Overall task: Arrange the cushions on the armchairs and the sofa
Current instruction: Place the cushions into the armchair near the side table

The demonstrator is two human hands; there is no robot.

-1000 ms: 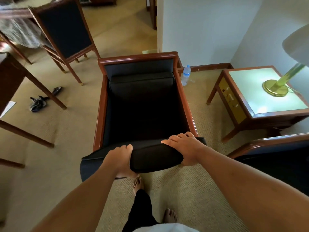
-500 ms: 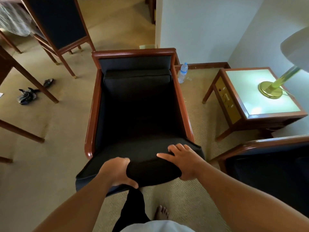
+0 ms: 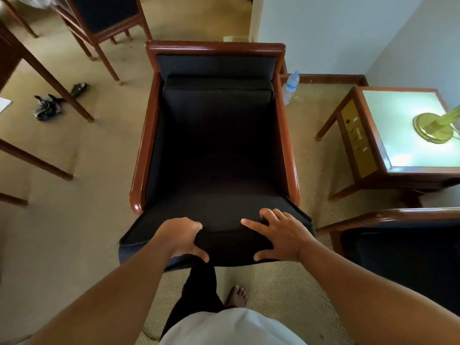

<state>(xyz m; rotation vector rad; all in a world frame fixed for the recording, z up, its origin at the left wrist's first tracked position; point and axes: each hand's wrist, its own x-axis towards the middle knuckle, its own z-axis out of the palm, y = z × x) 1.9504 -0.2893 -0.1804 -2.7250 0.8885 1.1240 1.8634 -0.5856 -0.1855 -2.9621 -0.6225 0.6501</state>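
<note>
Head view: the black rectangular fabric seat cushion is lying in the red-brown wooden-framed armchair at frame centre, its front edge overhanging toward the lower frame. The left grip is clasping that edge, fingers over, thumb under. The right grip is grasping the same edge, fingers spread on top. A clear plastic water bottle is standing at the chair's upper right.

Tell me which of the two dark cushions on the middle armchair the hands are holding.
The seat cushion: the left hand and right hand hold its front edge. The back cushion leans against the backrest, untouched.
</note>
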